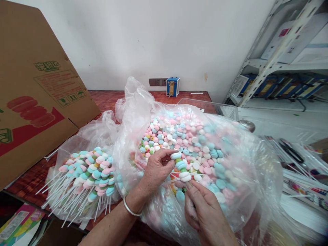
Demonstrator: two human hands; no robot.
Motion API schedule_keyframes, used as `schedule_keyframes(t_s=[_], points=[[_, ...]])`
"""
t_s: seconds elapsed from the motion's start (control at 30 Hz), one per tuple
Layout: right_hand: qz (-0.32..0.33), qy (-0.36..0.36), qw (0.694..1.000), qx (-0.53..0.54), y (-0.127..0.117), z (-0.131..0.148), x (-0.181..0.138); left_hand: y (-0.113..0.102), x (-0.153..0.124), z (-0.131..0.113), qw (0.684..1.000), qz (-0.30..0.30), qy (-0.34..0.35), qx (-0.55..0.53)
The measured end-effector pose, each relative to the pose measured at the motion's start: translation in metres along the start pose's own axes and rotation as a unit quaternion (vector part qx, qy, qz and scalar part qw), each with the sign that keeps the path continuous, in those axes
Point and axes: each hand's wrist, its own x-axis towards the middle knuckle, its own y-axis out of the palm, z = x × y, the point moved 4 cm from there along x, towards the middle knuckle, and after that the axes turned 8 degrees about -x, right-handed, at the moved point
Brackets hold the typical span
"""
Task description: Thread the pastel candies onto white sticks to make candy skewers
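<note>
A marshmallow skewer (181,165) in blue, white and green pieces stands between my hands, over a big clear plastic bag. My right hand (202,208) is closed at its lower end, below the white piece; the stick is mostly hidden by the fingers. With thumb and forefinger, my left hand (159,165) pinches at the blue-and-white top piece. Loose white sticks lie behind the skewer, crossing near the white piece. Many pink, blue and white marshmallows (184,133) fill the bag around both hands. A silver bangle is on my left wrist.
Finished-looking marshmallow skewers (94,171) lie piled on another plastic bag at left, sticks toward me. A cardboard box (38,85) stands behind them. A small blue device (173,86) sits by the wall. White shelves (271,65) and a clear plastic tray (225,110) are at right.
</note>
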Motion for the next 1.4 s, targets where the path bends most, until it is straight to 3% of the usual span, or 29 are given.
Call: schedule_keyframes(t_s=[0.13, 0.2, 0.3, 0.43, 0.53, 0.63, 0.7, 0.77, 0.83, 0.9, 0.97, 1.03, 1.07, 1.1, 1.17, 1.27, 1.33, 1.4], points=[[-0.017, -0.041, 0.994, -0.102, 0.001, 0.005, 0.005, 0.002, -0.003, -0.002, 0.999, -0.001, -0.018, -0.036], [-0.064, -0.112, 0.967, -0.221, 0.002, 0.011, 0.006, 0.005, -0.002, -0.005, 0.990, -0.016, -0.048, -0.129], [-0.132, -0.230, 0.878, -0.397, 0.008, 0.016, 0.004, 0.011, 0.000, -0.010, 0.952, -0.071, -0.099, -0.281], [-0.199, -0.331, 0.724, -0.572, 0.017, 0.012, -0.001, 0.030, -0.003, -0.011, 0.903, -0.092, -0.178, -0.381], [-0.229, -0.371, 0.615, -0.657, 0.015, 0.006, -0.006, 0.041, -0.013, -0.009, 0.895, -0.107, -0.156, -0.404], [-0.217, -0.379, 0.551, -0.711, 0.008, -0.002, -0.004, 0.049, -0.022, -0.005, 0.916, -0.086, -0.114, -0.376], [-0.194, -0.399, 0.531, -0.721, 0.010, -0.004, 0.001, 0.047, -0.027, -0.004, 0.930, -0.073, -0.079, -0.351], [-0.164, -0.436, 0.536, -0.704, 0.020, 0.000, 0.004, 0.036, -0.033, -0.011, 0.944, -0.078, -0.045, -0.317], [-0.116, -0.475, 0.569, -0.661, 0.036, 0.010, 0.002, 0.011, -0.041, -0.027, 0.955, -0.104, -0.019, -0.277], [-0.053, -0.502, 0.613, -0.608, 0.049, 0.026, -0.003, -0.026, -0.050, -0.054, 0.965, -0.147, 0.007, -0.219], [-0.035, -0.508, 0.645, -0.571, 0.051, 0.044, -0.008, -0.076, -0.061, -0.084, 0.968, -0.227, 0.059, -0.088], [-0.082, -0.486, 0.671, -0.554, 0.037, 0.059, -0.008, -0.128, -0.068, -0.109, 0.930, -0.311, 0.121, 0.154], [-0.118, -0.467, 0.678, -0.555, 0.026, 0.063, -0.008, -0.150, -0.068, -0.115, 0.883, -0.336, 0.145, 0.294], [-0.152, -0.443, 0.681, -0.563, 0.014, 0.064, -0.006, -0.168, -0.065, -0.114, 0.833, -0.333, 0.147, 0.416], [-0.187, -0.394, 0.678, -0.592, -0.006, 0.057, -0.005, -0.194, -0.053, -0.093, 0.760, -0.267, 0.108, 0.582], [-0.122, -0.334, 0.678, -0.643, -0.016, 0.029, -0.008, -0.215, -0.041, -0.054, 0.691, -0.168, 0.065, 0.700], [-0.044, -0.299, 0.677, -0.671, -0.011, 0.007, -0.014, -0.222, -0.039, -0.042, 0.676, -0.150, 0.058, 0.719], [-0.017, -0.273, 0.673, -0.687, -0.006, -0.006, -0.021, -0.225, -0.041, -0.042, 0.683, -0.142, 0.048, 0.714]])
